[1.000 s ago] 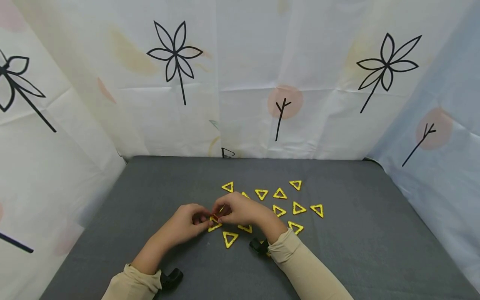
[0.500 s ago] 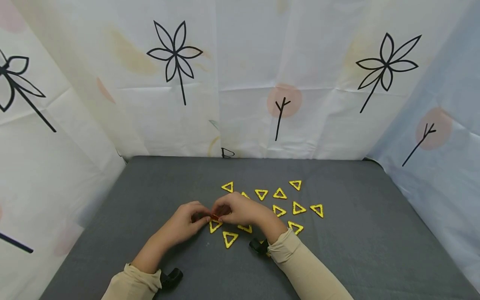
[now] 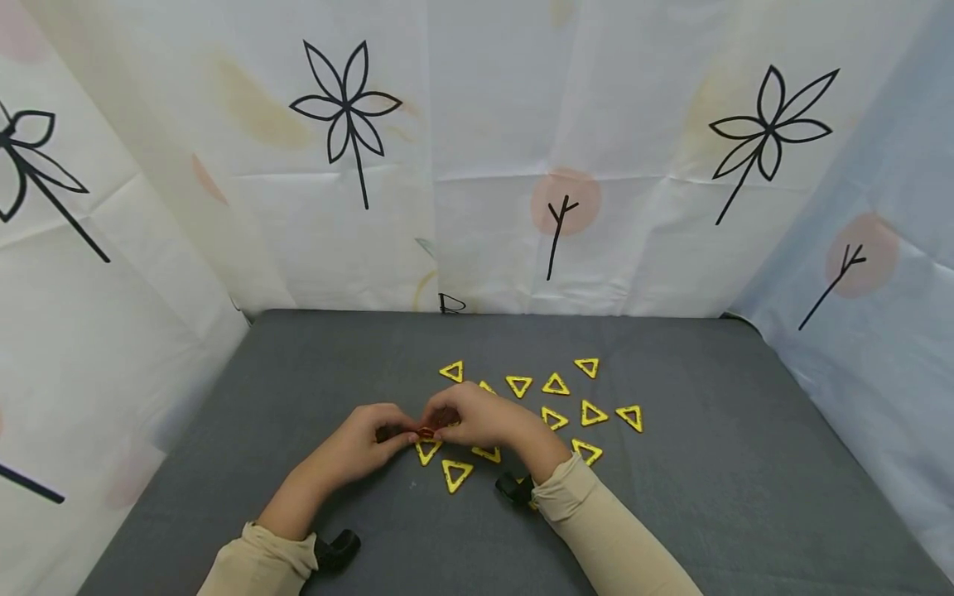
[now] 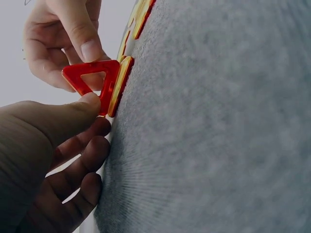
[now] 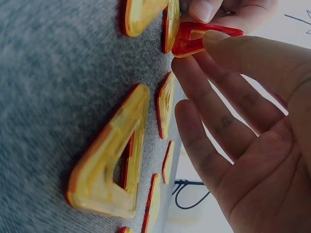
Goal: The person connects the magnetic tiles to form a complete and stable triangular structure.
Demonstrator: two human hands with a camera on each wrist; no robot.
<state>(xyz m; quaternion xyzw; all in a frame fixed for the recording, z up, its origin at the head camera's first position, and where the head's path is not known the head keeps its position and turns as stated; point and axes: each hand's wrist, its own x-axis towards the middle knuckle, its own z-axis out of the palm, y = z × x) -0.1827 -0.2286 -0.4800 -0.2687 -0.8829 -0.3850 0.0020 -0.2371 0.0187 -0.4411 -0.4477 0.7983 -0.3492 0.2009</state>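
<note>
In the head view, my left hand [image 3: 368, 443] and right hand [image 3: 477, 418] meet left of the middle of the table. Between them they hold a triangular tile [image 4: 111, 80] with an open centre, its red face showing in both wrist views. Left thumb and fingers pinch one corner, and the right thumb and fingers grip the opposite side. The tile stands tilted up at the edge of a yellow triangular tile [image 3: 426, 461] lying flat; whether they touch I cannot tell. In the right wrist view, another yellow tile [image 5: 102, 189] lies large in front.
Several more yellow triangular tiles lie flat to the right, such as a far one [image 3: 587, 368] and a rightmost one [image 3: 631, 418]. One tile [image 3: 456, 476] lies just in front of the hands. A grey cloth [image 3: 708, 497] covers the table; printed curtains [image 3: 484, 124] stand behind it.
The red face of the held tile has come into view between my fingertips as it tilted up. The left fingers have shifted slightly; the right hand has hardly moved.
</note>
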